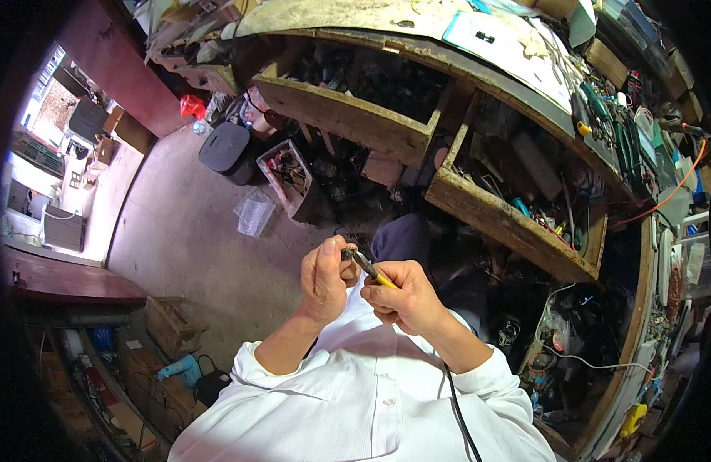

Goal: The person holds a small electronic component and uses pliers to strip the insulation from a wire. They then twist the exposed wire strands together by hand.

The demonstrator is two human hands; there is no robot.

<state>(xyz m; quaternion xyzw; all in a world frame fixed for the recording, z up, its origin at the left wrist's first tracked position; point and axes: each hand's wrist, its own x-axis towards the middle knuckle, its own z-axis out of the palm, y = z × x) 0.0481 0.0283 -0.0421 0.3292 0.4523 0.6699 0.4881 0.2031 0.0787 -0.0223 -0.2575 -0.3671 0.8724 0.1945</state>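
My left hand (324,277) pinches a small dark part (347,252) between thumb and fingertips, in front of my chest. What kind of part it is I cannot make out. In my closed right hand (409,295) is a yellow-handled tool with a grey metal head, which looks like pliers (365,264). Its tip meets the small part at my left fingertips. Most of the handle is hidden inside my right fist. A black cable (457,404) hangs down beside my right forearm.
Ahead stands a worn wooden workbench with two pulled-out drawers, a left drawer (347,115) and a right drawer (517,223), both cluttered. Tools (598,108) crowd the bench's right end. A white bin (297,181), a black bin (226,150) and bubble wrap (255,213) are on the floor.
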